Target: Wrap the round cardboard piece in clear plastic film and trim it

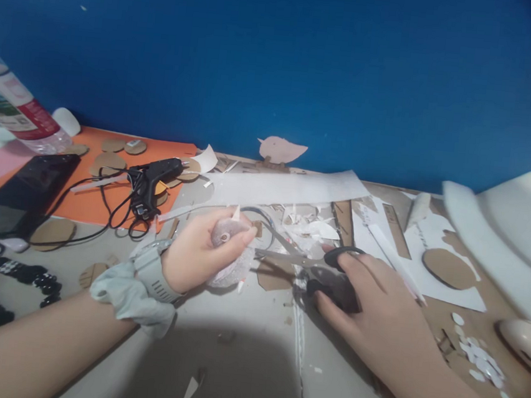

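My left hand (205, 243) is closed around a small grey rounded craft figure (228, 269), which has a round eye-like spot and a white pointed tip on top. Part of the figure is hidden by my fingers and thumb. In my right hand (372, 309) is a pair of scissors (306, 259) with dark handles, fingers and thumb in the loops. The blades stand apart and point left, their tips near the right side of the figure. Whether they touch it I cannot tell.
A black glue gun (147, 184) with its cable lies on orange paper (180, 150), left of a white paper strip (289, 189). Further left are a phone (24, 191), a bottle (25, 107) and a beaded bracelet (18, 272). Cardboard pieces (449, 268) and white discs (482, 357) lie right.
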`<action>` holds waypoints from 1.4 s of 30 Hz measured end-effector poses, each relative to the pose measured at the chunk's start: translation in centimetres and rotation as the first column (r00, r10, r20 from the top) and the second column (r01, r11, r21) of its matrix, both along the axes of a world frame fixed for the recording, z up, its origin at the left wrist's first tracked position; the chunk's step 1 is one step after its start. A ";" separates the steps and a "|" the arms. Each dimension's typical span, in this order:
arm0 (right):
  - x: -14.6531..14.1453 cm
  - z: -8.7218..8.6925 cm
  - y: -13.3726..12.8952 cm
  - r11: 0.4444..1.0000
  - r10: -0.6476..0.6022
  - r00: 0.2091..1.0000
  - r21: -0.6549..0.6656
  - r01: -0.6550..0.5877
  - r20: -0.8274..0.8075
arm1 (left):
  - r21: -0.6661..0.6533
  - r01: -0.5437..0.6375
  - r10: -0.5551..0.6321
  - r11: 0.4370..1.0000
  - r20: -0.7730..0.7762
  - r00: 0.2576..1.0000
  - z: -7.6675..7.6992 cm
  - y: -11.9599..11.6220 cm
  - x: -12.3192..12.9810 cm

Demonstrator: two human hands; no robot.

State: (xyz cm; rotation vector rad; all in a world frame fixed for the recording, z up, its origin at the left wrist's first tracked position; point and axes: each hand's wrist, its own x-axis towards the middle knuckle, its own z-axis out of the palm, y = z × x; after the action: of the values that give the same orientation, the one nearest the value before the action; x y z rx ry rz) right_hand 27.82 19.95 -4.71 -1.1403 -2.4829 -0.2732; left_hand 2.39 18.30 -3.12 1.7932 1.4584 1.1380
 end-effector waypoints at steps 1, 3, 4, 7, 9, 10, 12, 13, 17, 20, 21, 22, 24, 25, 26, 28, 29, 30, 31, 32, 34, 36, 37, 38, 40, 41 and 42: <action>0.0 0.0 0.0 1.000 -0.006 1.000 -0.002 0.006 -0.003 | -0.007 -0.004 0.004 1.000 0.011 1.000 0.0 0.0 0.0; 0.0 0.0 -0.1 1.000 -0.011 1.000 0.002 0.011 -0.002 | -0.011 -0.003 0.003 1.000 0.021 1.000 0.0 0.0 0.0; 0.0 0.0 -0.1 1.000 -0.007 1.000 0.009 0.008 -0.001 | -0.008 0.003 -0.003 1.000 0.019 1.000 0.0 0.0 0.0; 0.0 0.0 -0.2 1.000 0.004 1.000 0.018 -0.004 0.010 | -0.003 0.013 -0.013 1.000 0.018 1.000 -0.1 0.1 -0.1; 0.1 0.0 -0.1 1.000 0.000 1.000 0.011 0.000 0.003 | -0.021 -0.009 0.010 1.000 0.053 0.999 -0.2 0.2 -0.1; 0.1 0.0 -0.1 1.000 -0.004 1.000 0.006 0.004 -0.001 | -0.035 -0.019 0.021 0.999 0.073 0.997 -0.2 0.2 -0.2; 0.2 0.0 0.0 1.000 -0.017 1.000 -0.002 0.017 -0.005 | -0.059 -0.025 0.031 0.998 0.103 0.994 -0.3 0.2 -0.2; 0.2 0.0 0.0 1.000 -0.020 1.000 -0.007 0.020 -0.003 | -0.068 -0.022 0.029 0.997 0.111 0.993 -0.3 0.3 -0.2; 0.1 -0.2 0.0 1.000 -0.024 1.000 -0.009 0.024 -0.007 | -0.080 -0.027 0.038 0.996 0.134 0.990 -0.3 0.2 -0.2; 0.1 -0.2 0.0 1.000 -0.025 1.000 -0.003 0.025 -0.009 | -0.078 -0.073 0.084 0.994 0.136 0.987 -0.3 0.2 -0.2; 0.1 -0.2 0.0 1.000 -0.021 1.000 -0.002 0.021 -0.010 | -0.078 -0.085 0.095 0.993 0.132 0.987 -0.3 0.2 -0.2; 0.1 -0.3 0.0 1.000 -0.014 1.000 -0.001 0.014 -0.011 | -0.078 -0.092 0.102 0.993 0.129 0.986 -0.3 0.2 -0.2; 0.2 -0.3 0.0 1.000 -0.013 1.000 0.000 0.013 -0.013 | -0.081 -0.092 0.102 0.992 0.130 0.986 -0.3 0.2 -0.2; 0.2 -0.3 0.1 1.000 -0.019 1.000 -0.002 0.019 -0.013 | -0.081 -0.092 0.102 0.992 0.132 0.986 -0.4 0.2 -0.2; 0.2 -0.3 0.1 1.000 -0.025 1.000 -0.005 0.025 -0.015 | -0.079 -0.093 0.103 0.993 0.134 0.986 -0.4 0.3 -0.2; 0.2 -0.3 0.1 0.999 -0.040 0.999 -0.011 0.039 -0.022 | -0.075 -0.095 0.104 0.993 0.134 0.985 -0.4 0.3 -0.1; 0.2 -0.3 0.1 0.999 -0.043 0.999 -0.018 0.042 -0.022 | -0.074 -0.093 0.102 0.993 0.131 0.986 -0.4 0.3 -0.1; 0.2 -0.2 0.1 0.999 -0.040 0.999 -0.025 0.039 -0.019 | -0.074 -0.090 0.099 0.993 0.125 0.987 -0.3 0.3 -0.1; 0.2 -0.2 0.1 0.999 -0.035 0.999 -0.030 0.035 -0.015 | -0.075 -0.086 0.094 0.993 0.118 0.989 -0.3 0.2 -0.1; 0.2 -0.1 0.1 0.999 -0.031 0.999 -0.033 0.030 -0.011 | -0.073 -0.083 0.091 0.994 0.108 0.990 -0.3 0.2 -0.1; 0.1 0.0 0.0 0.999 -0.025 1.000 -0.038 0.025 -0.003 | -0.063 -0.085 0.090 0.994 0.085 0.992 -0.3 0.1 -0.1; 0.1 0.0 0.0 0.999 -0.026 1.000 -0.039 0.026 -0.006 | -0.049 -0.085 0.088 0.995 0.061 0.994 -0.2 0.1 -0.1; 0.1 0.0 0.0 0.999 -0.029 1.000 -0.041 0.029 -0.006 | -0.043 -0.082 0.084 0.996 0.049 0.995 -0.2 0.1 -0.2; 0.1 0.0 0.0 0.999 -0.030 1.000 -0.043 0.030 -0.006 | -0.040 -0.079 0.080 0.996 0.038 0.996 -0.2 0.1 -0.2; 0.0 0.0 0.0 0.998 -0.033 0.999 -0.049 0.033 -0.005 | -0.035 -0.078 0.078 0.996 0.019 0.997 -0.2 0.1 -0.2; 0.0 0.0 0.0 0.998 -0.034 0.999 -0.051 0.034 -0.001 | -0.032 -0.078 0.079 0.996 0.012 0.997 -0.2 0.1 -0.2; 0.0 0.0 0.0 0.998 -0.035 0.999 -0.054 0.035 0.004 | -0.029 -0.081 0.081 0.996 0.009 0.997 -0.1 0.1 -0.2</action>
State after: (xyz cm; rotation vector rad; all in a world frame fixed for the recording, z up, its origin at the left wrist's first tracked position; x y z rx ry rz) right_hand 27.82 19.96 -4.70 -1.2068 -2.4891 -0.2190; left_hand 2.23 18.40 -3.25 1.7211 1.5460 1.1586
